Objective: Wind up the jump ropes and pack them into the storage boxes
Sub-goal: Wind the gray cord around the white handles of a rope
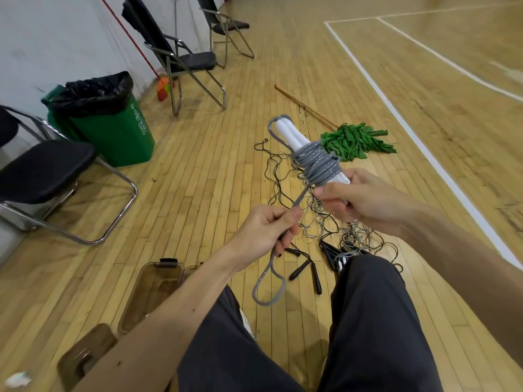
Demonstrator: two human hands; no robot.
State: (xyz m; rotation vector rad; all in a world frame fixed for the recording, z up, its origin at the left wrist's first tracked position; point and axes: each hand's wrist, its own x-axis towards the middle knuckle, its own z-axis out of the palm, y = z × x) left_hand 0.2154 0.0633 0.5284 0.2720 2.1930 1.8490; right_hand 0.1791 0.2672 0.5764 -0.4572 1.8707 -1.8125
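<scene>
Grey rope [318, 165]: limp, light, coiled on the white handles [291, 134].
Right hand [359, 198]: grips handle ends.
Left hand [268, 227]: pinches the loose tail; keep hold there.

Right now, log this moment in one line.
grey rope: partly wound round white handles | right hand: grips handles | left hand: pinches rope | storage box: open

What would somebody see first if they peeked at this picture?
Right in the middle, the right hand grips two white handles wrapped in grey rope, while the left hand pinches the rope's loose loop below. On the wooden floor just beyond lies a messy tangle of thin ropes, with a green mop past it. A green bin stands at the left by the wall.
</scene>
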